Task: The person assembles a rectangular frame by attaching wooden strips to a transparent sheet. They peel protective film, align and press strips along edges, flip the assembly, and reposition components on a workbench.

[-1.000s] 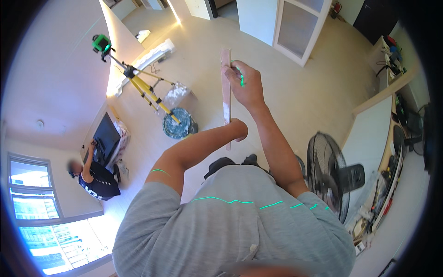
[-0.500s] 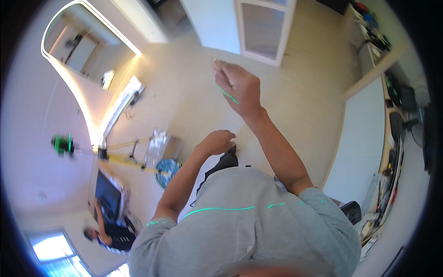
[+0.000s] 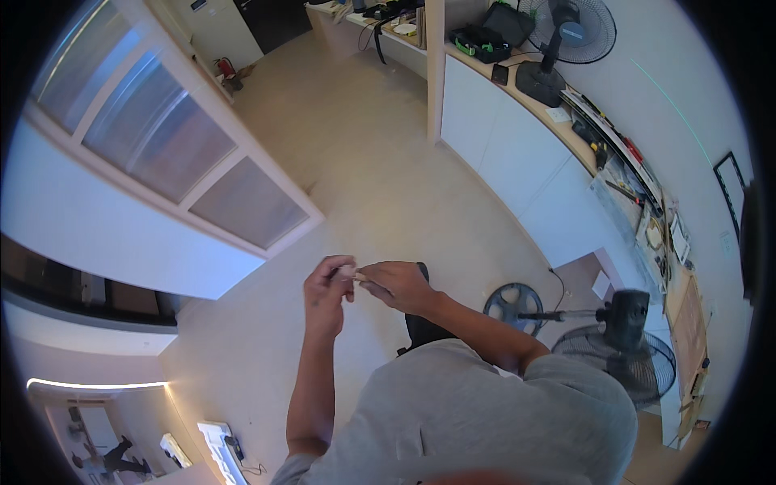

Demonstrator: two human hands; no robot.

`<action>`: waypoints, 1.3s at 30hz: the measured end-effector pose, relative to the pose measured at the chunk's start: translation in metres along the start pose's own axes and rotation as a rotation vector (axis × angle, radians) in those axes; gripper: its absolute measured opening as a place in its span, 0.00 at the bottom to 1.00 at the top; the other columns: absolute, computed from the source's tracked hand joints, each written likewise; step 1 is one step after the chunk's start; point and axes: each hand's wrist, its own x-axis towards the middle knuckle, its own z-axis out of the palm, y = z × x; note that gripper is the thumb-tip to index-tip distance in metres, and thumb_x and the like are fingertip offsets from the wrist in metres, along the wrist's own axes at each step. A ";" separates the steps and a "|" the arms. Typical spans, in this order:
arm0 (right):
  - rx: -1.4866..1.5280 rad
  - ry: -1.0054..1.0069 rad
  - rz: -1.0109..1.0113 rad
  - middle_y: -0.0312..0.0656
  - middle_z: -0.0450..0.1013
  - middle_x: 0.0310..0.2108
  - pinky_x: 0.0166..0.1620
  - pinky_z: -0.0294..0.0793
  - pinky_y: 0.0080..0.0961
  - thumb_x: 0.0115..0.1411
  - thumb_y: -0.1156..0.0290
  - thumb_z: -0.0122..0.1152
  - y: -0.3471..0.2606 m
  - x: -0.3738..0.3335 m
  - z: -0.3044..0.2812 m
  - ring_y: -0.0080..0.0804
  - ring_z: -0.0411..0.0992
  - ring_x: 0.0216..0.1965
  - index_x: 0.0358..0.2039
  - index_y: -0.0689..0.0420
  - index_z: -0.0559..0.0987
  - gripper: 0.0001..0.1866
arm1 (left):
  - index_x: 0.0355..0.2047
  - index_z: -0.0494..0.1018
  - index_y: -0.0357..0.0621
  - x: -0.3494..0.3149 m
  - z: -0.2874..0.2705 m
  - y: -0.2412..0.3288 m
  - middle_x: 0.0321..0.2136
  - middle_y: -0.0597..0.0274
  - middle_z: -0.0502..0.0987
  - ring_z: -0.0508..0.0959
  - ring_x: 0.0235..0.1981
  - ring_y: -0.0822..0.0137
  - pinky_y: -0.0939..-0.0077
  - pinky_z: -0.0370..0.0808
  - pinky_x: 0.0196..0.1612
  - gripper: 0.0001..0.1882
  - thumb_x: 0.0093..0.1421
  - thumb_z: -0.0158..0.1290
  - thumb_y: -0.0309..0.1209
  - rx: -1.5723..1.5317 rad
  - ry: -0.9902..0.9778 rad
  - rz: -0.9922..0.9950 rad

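In front of my body my two hands come together above the floor. My left hand [image 3: 325, 291] has its fingers curled inward, with the fingertips blurred. Close against it, my right hand [image 3: 400, 285] is closed in a pinch, thumb and fingers pressed together. A small pale thing [image 3: 358, 276] shows at the right fingertips, too small and smeared to name. Whether the left fingers also grip it is hidden.
A standing fan [image 3: 618, 347] is close on my right, its round base [image 3: 515, 308] on the floor. White cabinets [image 3: 505, 149] carry tools and another fan [image 3: 558, 48]. A glazed partition [image 3: 255, 206] stands ahead left. A person [image 3: 113, 462] appears in the mirror, lower left.
My view has swung to the right, toward the cabinets and fans. My right hand, earlier stretched out ahead, has drawn back and met my left hand.
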 end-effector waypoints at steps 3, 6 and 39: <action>-0.007 0.076 -0.004 0.40 0.80 0.34 0.36 0.78 0.34 0.60 0.72 0.68 0.075 0.045 -0.013 0.39 0.79 0.33 0.45 0.56 0.81 0.12 | 0.33 0.78 0.36 0.102 0.026 -0.014 0.34 0.62 0.77 0.72 0.24 0.76 0.81 0.70 0.26 0.07 0.65 0.58 0.29 0.073 -0.102 -0.026; -0.071 0.086 0.017 0.38 0.80 0.35 0.38 0.78 0.34 0.61 0.70 0.66 0.134 0.085 -0.041 0.38 0.79 0.35 0.42 0.56 0.81 0.09 | 0.33 0.78 0.36 0.185 0.042 -0.012 0.35 0.62 0.77 0.72 0.25 0.76 0.81 0.71 0.25 0.06 0.64 0.60 0.27 0.004 -0.186 -0.142; -0.199 2.178 0.194 0.48 0.74 0.42 0.38 0.79 0.38 0.72 0.65 0.51 0.390 -0.010 -0.627 0.40 0.73 0.36 0.51 0.60 0.70 0.14 | 0.52 0.71 0.38 0.843 0.414 -0.316 0.40 0.56 0.79 0.80 0.36 0.65 0.71 0.78 0.39 0.21 0.68 0.57 0.41 0.220 -0.731 -0.667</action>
